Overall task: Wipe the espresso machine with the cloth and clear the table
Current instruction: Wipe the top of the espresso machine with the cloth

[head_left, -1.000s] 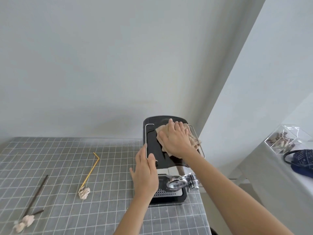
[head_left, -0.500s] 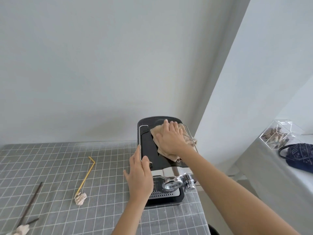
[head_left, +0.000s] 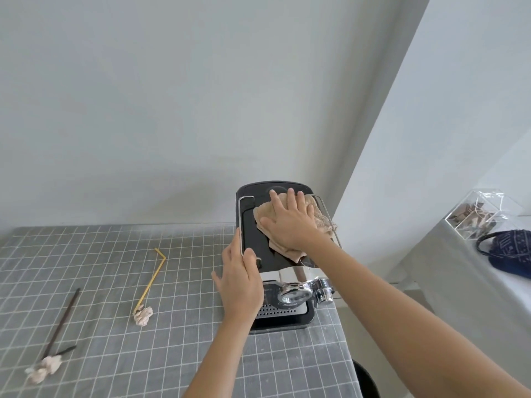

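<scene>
A black and chrome espresso machine stands at the right end of the grey checked table. A beige cloth lies on the machine's top. My right hand presses flat on the cloth with straight fingers. My left hand rests against the machine's left side, thumb over the top rail. On the table lie a yellow bent straw with a crumpled paper ball at its near end, and a dark stick with another crumpled paper.
The wall stands right behind the machine. The table's right edge runs just beside the machine. A second surface at the right carries a clear box and a dark blue bag. A dark round object sits below the table's corner.
My right hand has slid the cloth toward the back of the machine's top. My left hand has stayed on the machine's left side.
</scene>
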A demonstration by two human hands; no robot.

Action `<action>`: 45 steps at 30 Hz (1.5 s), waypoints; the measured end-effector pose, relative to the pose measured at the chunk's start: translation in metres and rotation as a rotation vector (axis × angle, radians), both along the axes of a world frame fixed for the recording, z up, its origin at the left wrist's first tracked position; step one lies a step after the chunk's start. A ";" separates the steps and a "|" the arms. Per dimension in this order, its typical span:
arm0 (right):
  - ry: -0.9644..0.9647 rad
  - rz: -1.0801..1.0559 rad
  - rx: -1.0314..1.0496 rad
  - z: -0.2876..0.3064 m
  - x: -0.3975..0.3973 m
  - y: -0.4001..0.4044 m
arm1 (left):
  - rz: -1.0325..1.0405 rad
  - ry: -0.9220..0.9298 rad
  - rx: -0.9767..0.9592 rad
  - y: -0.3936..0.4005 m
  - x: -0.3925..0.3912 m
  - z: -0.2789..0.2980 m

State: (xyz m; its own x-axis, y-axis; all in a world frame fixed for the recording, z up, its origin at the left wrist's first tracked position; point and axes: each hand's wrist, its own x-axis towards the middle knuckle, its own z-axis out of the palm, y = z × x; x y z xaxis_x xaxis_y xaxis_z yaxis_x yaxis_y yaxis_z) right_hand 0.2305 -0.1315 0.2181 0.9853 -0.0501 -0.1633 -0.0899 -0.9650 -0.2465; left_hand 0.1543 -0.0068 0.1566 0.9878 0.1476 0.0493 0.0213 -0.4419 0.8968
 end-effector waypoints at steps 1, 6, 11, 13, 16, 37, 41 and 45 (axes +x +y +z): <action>0.000 0.045 -0.015 -0.001 -0.006 -0.003 | 0.003 -0.001 0.005 0.000 -0.001 0.001; 0.110 0.350 0.066 0.006 -0.042 -0.034 | -0.003 0.006 0.021 0.003 -0.001 0.003; 0.154 0.392 0.085 0.018 -0.025 -0.058 | -0.001 0.005 0.013 0.000 0.000 0.004; 0.055 0.173 0.091 0.009 -0.017 -0.038 | 0.010 -0.015 -0.013 0.000 -0.001 0.002; -0.040 -0.076 0.056 -0.005 -0.022 0.003 | 0.020 -0.041 -0.038 -0.002 -0.001 -0.002; -0.322 -0.100 0.564 0.066 -0.133 -0.055 | 0.004 -0.036 -0.031 -0.001 0.000 0.000; -0.567 -0.286 0.484 0.074 -0.068 -0.068 | 0.021 -0.032 -0.019 -0.003 0.002 -0.003; -0.155 -0.081 0.294 0.029 -0.012 -0.033 | 0.006 -0.041 -0.029 -0.001 0.000 -0.003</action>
